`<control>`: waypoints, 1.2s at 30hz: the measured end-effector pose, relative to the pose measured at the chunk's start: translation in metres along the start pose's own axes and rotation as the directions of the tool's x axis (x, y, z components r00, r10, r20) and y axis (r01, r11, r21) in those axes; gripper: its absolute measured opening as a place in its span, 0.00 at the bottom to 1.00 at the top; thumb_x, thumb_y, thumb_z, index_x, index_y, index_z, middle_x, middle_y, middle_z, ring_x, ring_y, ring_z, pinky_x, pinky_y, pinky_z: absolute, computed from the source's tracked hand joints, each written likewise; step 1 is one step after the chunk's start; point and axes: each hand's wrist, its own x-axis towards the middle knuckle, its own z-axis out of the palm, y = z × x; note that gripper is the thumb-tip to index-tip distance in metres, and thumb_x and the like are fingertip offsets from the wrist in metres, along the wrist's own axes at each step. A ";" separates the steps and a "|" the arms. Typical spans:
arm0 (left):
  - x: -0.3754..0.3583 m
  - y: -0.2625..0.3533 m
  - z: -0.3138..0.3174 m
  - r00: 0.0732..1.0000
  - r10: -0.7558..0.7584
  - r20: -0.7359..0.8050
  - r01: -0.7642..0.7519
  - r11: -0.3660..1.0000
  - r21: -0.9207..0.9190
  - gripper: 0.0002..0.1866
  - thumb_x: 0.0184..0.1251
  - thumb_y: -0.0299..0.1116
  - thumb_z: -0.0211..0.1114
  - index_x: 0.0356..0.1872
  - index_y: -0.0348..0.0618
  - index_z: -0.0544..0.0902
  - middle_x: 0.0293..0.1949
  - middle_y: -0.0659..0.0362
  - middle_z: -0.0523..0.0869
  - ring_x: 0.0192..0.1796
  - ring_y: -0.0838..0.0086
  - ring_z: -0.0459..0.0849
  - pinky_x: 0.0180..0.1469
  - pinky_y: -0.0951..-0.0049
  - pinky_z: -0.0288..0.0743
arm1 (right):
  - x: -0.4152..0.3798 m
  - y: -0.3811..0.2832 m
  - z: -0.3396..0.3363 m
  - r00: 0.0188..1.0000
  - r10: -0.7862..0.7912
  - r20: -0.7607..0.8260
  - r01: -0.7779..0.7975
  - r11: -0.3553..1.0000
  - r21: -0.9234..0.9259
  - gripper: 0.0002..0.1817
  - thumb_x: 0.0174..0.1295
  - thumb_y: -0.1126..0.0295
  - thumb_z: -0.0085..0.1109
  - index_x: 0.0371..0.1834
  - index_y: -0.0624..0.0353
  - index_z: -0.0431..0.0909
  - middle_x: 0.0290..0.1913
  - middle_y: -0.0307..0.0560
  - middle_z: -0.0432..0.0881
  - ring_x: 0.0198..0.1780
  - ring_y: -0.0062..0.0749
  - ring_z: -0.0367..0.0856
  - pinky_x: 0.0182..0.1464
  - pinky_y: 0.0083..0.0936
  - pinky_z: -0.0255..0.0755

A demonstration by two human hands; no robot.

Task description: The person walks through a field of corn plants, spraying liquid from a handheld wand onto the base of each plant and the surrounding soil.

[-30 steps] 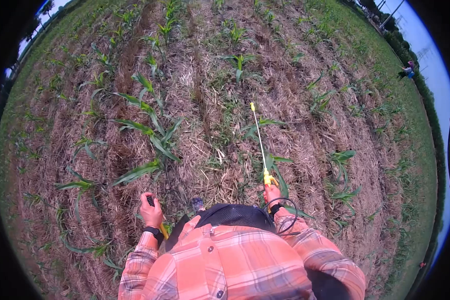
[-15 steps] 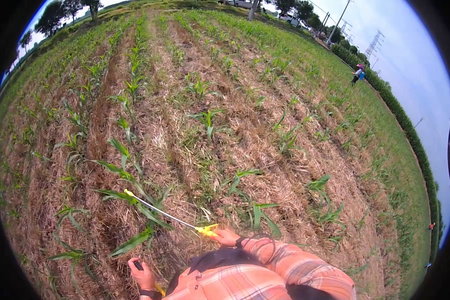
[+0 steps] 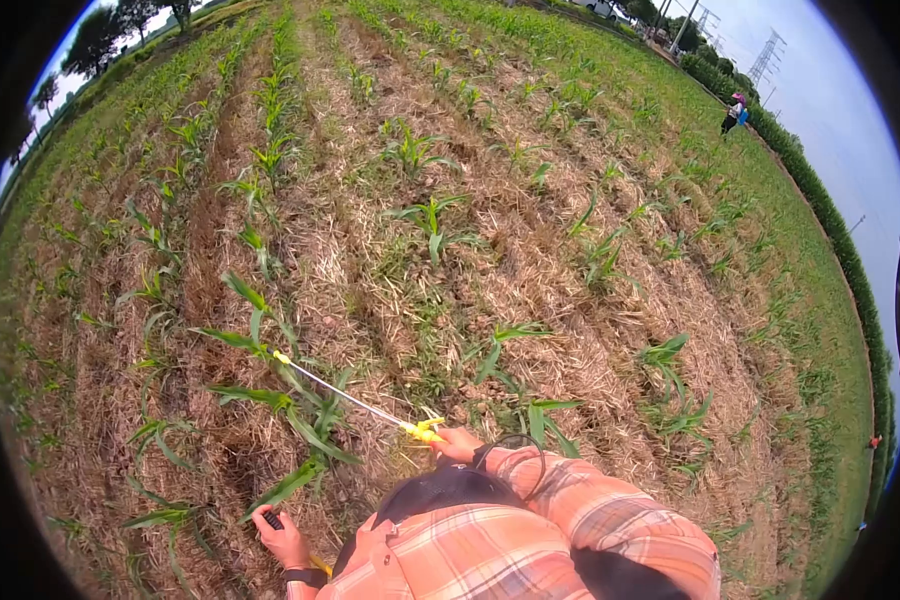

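My right hand (image 3: 456,445) is closed around the yellow handle of a spray wand (image 3: 355,401). The wand's thin metal tube points forward and left, and its yellow nozzle (image 3: 281,357) is over the leaves of a young corn plant (image 3: 252,340). Low on the left, my left hand (image 3: 288,543) is wrapped round a black grip (image 3: 272,520), which looks like a lever handle; a bit of yellow bar shows by the wrist. Both forearms are in orange plaid sleeves, with dark bands at the wrists.
Rows of young corn (image 3: 430,226) stand in soil covered with dry straw (image 3: 570,355). Far off at the upper right, a person (image 3: 734,115) with a blue pack stands near a long hedge (image 3: 820,200). Trees and a pylon (image 3: 767,58) rise at the field's edge.
The wand's nozzle has moved forward over the corn leaves, with my right hand still on the handle. The view has shifted slightly. My left hand keeps its hold on the black grip.
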 end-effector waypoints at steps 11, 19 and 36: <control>0.060 0.079 0.093 0.987 0.136 0.081 -0.138 0.990 0.025 0.11 0.49 0.22 0.55 0.35 0.41 0.68 0.22 0.55 0.70 0.21 0.68 0.68 0.25 0.69 0.62 | 0.029 0.057 -0.113 0.856 0.396 -0.333 -0.227 0.865 0.447 0.12 0.57 0.60 0.50 0.30 0.56 0.74 0.17 0.34 0.72 0.15 0.17 0.67 0.18 0.18 0.60; 0.084 0.119 0.129 0.981 0.155 0.119 -0.160 0.987 0.029 0.10 0.50 0.22 0.55 0.35 0.42 0.69 0.19 0.59 0.68 0.19 0.73 0.67 0.24 0.72 0.61 | 0.040 0.095 -0.182 0.666 0.636 -0.391 -0.138 0.619 0.773 0.13 0.59 0.61 0.48 0.23 0.57 0.67 0.13 0.36 0.68 0.10 0.18 0.63 0.08 0.18 0.57; 0.183 0.111 0.162 0.971 0.113 0.211 -0.103 0.993 -0.055 0.10 0.49 0.22 0.55 0.35 0.41 0.69 0.23 0.55 0.72 0.23 0.69 0.73 0.28 0.72 0.66 | 0.126 0.046 -0.172 0.704 0.606 -0.370 -0.219 0.680 0.699 0.12 0.59 0.60 0.47 0.26 0.56 0.66 0.15 0.36 0.68 0.10 0.17 0.61 0.09 0.16 0.56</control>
